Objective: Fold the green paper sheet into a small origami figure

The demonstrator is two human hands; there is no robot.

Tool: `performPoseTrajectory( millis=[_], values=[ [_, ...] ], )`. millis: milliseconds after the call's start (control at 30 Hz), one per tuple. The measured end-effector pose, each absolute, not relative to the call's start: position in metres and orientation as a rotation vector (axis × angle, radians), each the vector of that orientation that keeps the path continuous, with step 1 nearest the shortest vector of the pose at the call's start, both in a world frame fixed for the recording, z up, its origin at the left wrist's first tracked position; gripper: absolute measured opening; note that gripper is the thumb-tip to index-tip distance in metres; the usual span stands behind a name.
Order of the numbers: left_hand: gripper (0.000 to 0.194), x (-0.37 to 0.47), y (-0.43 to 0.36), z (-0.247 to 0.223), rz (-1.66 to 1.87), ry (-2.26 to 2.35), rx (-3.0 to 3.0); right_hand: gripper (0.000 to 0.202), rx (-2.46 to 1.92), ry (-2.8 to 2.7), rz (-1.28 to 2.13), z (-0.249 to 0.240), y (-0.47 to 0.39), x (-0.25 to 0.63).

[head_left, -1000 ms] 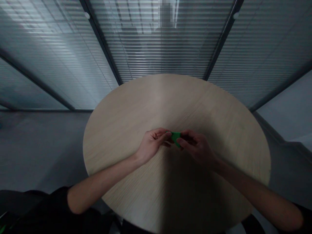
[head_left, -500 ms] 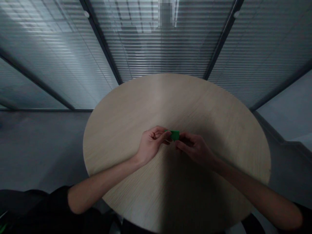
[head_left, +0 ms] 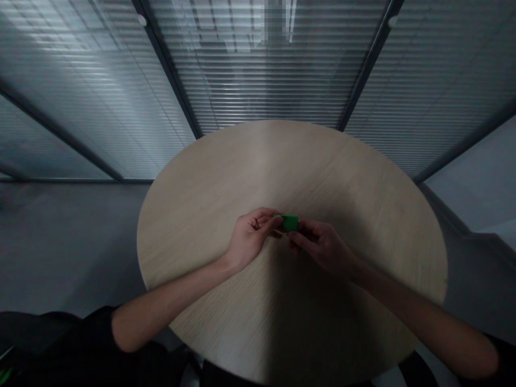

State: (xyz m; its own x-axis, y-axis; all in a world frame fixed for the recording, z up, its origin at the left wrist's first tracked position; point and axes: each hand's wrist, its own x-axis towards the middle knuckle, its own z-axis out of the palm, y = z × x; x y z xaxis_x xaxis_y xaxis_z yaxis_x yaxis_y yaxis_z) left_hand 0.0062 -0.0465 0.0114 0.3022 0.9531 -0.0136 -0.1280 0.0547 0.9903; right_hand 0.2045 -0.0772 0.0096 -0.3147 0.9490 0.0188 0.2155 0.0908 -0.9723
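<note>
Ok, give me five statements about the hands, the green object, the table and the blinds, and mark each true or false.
1. The left hand grips a green object. True.
2. The right hand is at the green object's right end. True.
3. Slatted blinds stand beyond the table. True.
4. The table is square. False: its edge is rounded.
5. The green object lies apart from both hands. False: the left hand holds it.
</note>
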Motion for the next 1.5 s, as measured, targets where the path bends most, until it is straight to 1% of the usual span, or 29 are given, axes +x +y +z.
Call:
performPoseTrajectory(
  millis=[200,667,767,933,1167,1500],
  values=[
    [0.035,0.0060,-0.0475,0.0124,1.034,0.919,1.166,0.024,-1.137,-1.564,1.363,0.0116,-0.0750,0.2047],
    [0.035,0.0055,-0.0476,0.0137,1.033,0.927,1.181,0.026,-1.158,-1.542,1.437,0.0135,-0.0731,0.2054],
    [0.032,0.0054,-0.0481,0.0133,1.038,0.930,1.196,0.030,-1.183,-1.538,1.409,0.0129,-0.0726,0.2058],
    [0.029,0.0074,-0.0513,0.0123,0.994,0.916,1.255,0.039,-1.197,-1.441,1.269,0.0090,-0.0703,0.2080],
    [0.020,0.0080,-0.0552,0.0153,0.915,0.919,1.379,0.032,-1.206,-1.551,1.238,0.0109,-0.0715,0.2080],
    [0.027,0.0072,-0.0517,0.0137,0.866,0.888,1.367,0.031,-1.219,-1.552,1.219,0.0112,-0.0723,0.2081]
  ],
)
